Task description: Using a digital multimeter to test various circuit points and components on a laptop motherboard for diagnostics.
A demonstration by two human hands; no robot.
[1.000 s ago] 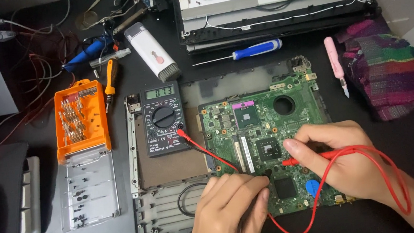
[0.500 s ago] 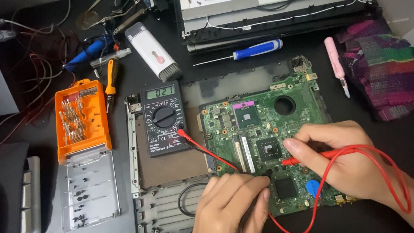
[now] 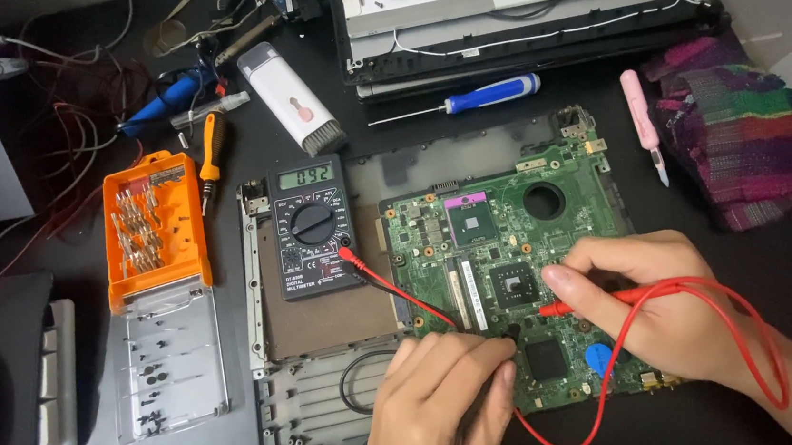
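motherboard [image 3: 512, 241], green, flat near centre. right hand [image 3: 671, 313] pinches red probe [image 3: 603, 301] tip-down onto it; left hand [image 3: 445, 395] grips black probe [image 3: 513, 333] likewise. multimeter [image 3: 312, 225] left, display readable.

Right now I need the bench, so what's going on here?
A person is probing a green circuit board. The right hand holds a red probe to it; the left hand presses a black probe tip nearby. Both leads run to the black multimeter, whose display is lit.
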